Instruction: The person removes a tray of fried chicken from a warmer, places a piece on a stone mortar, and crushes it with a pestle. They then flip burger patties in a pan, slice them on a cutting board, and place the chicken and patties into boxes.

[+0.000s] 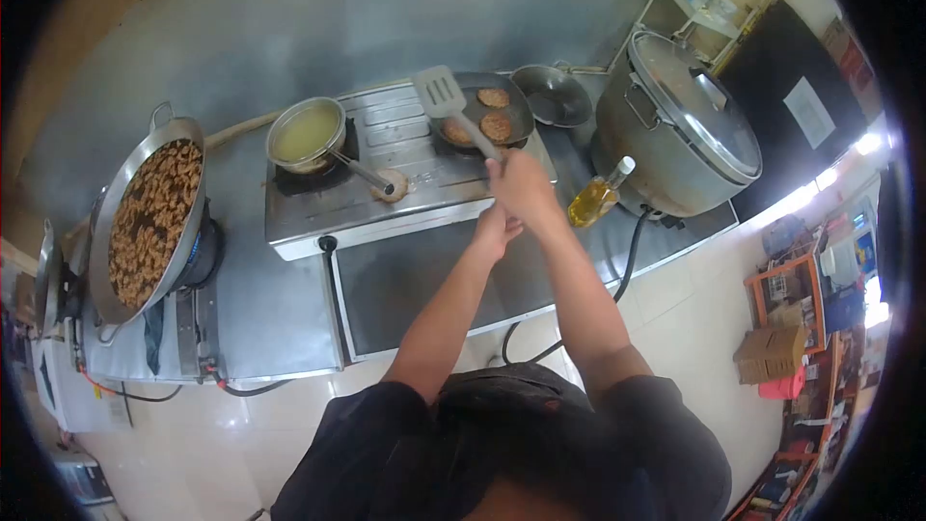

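Note:
My right hand point(526, 186) is closed around the handle of a grey slotted spatula point(441, 93). The spatula's blade is raised over the left edge of a dark frying pan point(521, 114). Several browned patties point(496, 125) lie in that pan, on the right burner of the stove. Just below my right hand, my left hand point(494, 232) has its fingers curled in front of the stove. What it grips, if anything, is hidden; the pan's handle cannot be made out. A bottle of yellow oil point(592, 203) stands to the right of my hands.
A saucepan of yellowish liquid point(307, 132) sits on the left burner of the steel stove point(386, 203). Farther left is a large wok of browned pieces point(154, 222). A second dark pan point(555, 96) and a large lidded pot point(666, 125) stand right. Hoses hang at the counter's front.

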